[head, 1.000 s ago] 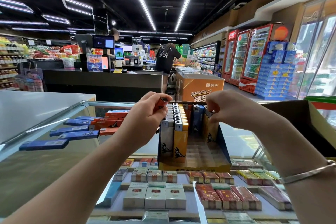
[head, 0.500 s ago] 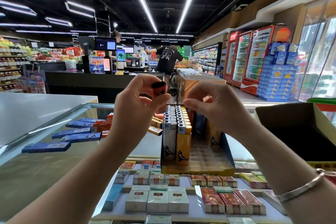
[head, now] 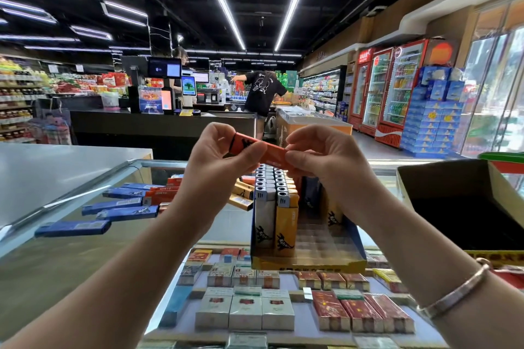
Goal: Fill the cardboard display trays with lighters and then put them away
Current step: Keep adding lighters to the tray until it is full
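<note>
An orange lighter (head: 262, 152) is pinched in the grip of both left hand (head: 218, 159) and right hand (head: 323, 156).

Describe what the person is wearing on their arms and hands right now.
Both forearms are bare, with no sleeves in view. Neither the left hand nor the right hand wears a glove or any visible ring. The only item worn is a thin, plain metal bangle, silvery-pink in tone, around the right wrist.

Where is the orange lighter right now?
In the head view the orange lighter is up in the air at the middle, held sideways between the left hand and right hand, just above the display tray.
</note>
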Tool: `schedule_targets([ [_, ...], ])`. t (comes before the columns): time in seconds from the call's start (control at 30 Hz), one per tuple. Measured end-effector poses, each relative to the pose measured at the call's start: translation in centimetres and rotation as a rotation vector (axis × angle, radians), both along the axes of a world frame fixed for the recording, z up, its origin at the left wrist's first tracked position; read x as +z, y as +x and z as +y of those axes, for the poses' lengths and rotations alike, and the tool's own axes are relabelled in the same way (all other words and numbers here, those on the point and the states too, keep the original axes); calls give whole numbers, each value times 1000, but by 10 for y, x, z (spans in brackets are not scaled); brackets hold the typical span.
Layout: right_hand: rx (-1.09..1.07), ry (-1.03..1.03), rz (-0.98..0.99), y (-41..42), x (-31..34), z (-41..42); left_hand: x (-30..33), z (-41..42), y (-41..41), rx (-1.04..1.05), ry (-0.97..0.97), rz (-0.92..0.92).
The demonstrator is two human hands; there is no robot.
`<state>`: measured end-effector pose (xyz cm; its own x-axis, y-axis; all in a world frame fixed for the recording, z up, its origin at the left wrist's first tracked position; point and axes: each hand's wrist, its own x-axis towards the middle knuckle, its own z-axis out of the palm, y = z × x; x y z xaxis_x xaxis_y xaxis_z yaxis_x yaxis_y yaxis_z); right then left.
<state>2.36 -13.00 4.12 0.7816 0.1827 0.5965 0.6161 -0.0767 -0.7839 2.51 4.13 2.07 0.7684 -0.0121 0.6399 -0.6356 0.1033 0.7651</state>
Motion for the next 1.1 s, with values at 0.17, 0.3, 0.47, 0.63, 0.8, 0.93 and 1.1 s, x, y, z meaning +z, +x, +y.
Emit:
schedule_targets([
  [0.17,211,208,226,1,1,-2,-1,2,4,-122,-142,78],
  [0.3,208,324,194,-1,4,-6,-4,1,6,-89,-6,95],
  [0.47,-64,371,30,0,11,-22,-11,-3,8,-45,389,81],
  [0.63,-277,27,-124,12,5,-31,-20,-2,11,44,713,20],
  [0.8,-455,-420,-293,23,-10,-26,-18,-3,7,18,740,-21],
  [0.93,-479,-589,-342,25,-19,-24,-19,-3,6,34,760,-23],
  [1.1,-557,-728,-391,29,-27,-21,-19,-3,8,41,765,-24],
])
